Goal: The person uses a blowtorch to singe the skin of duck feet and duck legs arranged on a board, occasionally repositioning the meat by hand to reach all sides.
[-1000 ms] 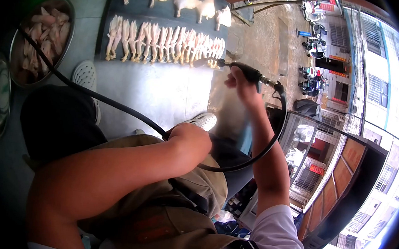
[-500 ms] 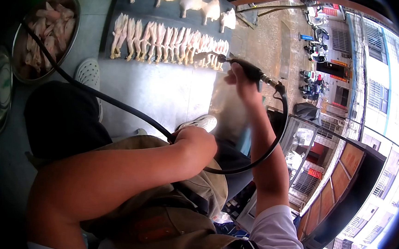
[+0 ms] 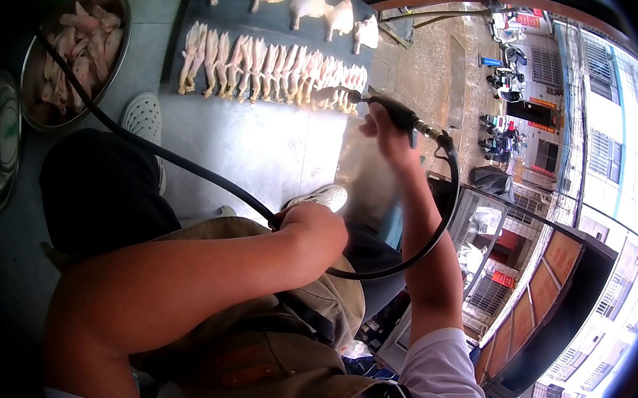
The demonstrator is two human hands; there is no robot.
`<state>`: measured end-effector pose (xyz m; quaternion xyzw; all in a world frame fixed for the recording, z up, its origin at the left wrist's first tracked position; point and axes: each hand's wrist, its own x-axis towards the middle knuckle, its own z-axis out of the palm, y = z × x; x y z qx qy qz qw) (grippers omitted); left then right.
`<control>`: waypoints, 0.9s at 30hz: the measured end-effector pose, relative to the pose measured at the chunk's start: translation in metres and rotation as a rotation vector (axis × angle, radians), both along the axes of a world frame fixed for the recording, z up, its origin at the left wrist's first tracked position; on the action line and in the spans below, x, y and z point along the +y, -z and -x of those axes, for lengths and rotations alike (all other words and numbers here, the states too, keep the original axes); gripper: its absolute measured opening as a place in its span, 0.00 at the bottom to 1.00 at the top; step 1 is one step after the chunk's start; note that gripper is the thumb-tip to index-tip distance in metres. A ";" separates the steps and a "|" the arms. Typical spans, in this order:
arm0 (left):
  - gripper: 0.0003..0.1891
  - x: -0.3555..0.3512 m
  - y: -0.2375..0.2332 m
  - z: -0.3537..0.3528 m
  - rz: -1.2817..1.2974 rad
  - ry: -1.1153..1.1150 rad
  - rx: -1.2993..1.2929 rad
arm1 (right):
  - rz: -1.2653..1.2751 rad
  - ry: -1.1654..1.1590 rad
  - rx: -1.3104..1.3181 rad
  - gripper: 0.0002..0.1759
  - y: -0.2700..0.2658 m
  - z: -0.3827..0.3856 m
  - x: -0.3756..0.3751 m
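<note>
Head view. Item: row of slender, pale poultry pieces [image 3: 270, 68], laid side by side on a dark board [image 3: 261, 22]. Placement: ahead of both hands, and ahead and to the left of the right hand [image 3: 391, 136], the nearer one. Axes: row runs left to right; each piece points roughly away from the body.

Right hand: closed about the grip of a black gun-shaped tool [image 3: 393, 114], curled fingers partly hidden. Tool slants forward and leftward, its nozzle [image 3: 353, 96] at the row's right-hand end; contact with the pieces, cannot tell.

Left hand: closed on a black hose [image 3: 170, 157], over the lap, well apart from the row; fingertips hidden. Hose loops round to the tool's rear.

Also held: larger poultry legs [image 3: 308, 4], one line, beyond the row; a metal basin [image 3: 125, 46] of raw pieces, far left.

Variance from one second ago: row and board sit slightly further right in view, the nozzle now a little further in from the row's right-hand end. From half a second ago: almost none.
</note>
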<state>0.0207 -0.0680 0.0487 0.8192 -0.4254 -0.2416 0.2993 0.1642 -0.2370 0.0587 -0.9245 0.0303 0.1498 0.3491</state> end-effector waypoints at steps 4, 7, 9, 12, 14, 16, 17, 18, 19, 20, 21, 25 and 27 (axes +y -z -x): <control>0.07 0.000 0.000 0.001 0.005 -0.017 0.003 | 0.016 0.020 0.045 0.18 -0.001 0.005 -0.003; 0.06 0.003 0.000 0.002 0.005 -0.019 -0.016 | -0.029 0.001 0.038 0.19 0.002 0.011 -0.002; 0.06 0.005 0.000 0.002 -0.008 0.006 -0.031 | -0.001 -0.023 0.065 0.19 -0.001 0.013 0.001; 0.05 0.006 -0.004 0.001 -0.026 0.026 -0.021 | 0.013 -0.012 0.082 0.19 -0.002 0.015 0.001; 0.05 0.006 -0.005 0.000 -0.041 0.031 -0.005 | -0.053 0.043 0.042 0.18 -0.001 0.018 0.006; 0.05 0.005 -0.003 0.001 -0.059 0.041 0.007 | -0.091 0.035 0.021 0.18 -0.002 0.017 0.006; 0.05 0.005 -0.001 0.001 -0.058 0.037 -0.008 | -0.110 0.033 0.009 0.17 -0.004 0.015 0.006; 0.05 0.004 0.000 0.003 -0.057 0.035 -0.023 | -0.103 0.020 -0.002 0.17 -0.008 0.013 0.007; 0.05 0.004 0.001 0.004 -0.056 0.035 -0.038 | -0.127 0.036 -0.035 0.15 -0.012 0.010 0.014; 0.05 0.007 -0.002 0.002 -0.044 0.050 -0.028 | -0.104 0.027 -0.050 0.14 -0.015 0.005 0.017; 0.05 0.011 -0.006 -0.002 -0.032 0.065 -0.018 | -0.082 0.017 -0.064 0.14 -0.018 -0.001 0.017; 0.04 0.008 -0.006 -0.003 -0.028 0.008 -0.010 | -0.127 0.016 -0.087 0.17 -0.015 -0.030 0.014; 0.05 0.005 -0.006 -0.004 -0.010 0.005 0.015 | -0.133 0.126 0.023 0.17 -0.018 -0.044 0.015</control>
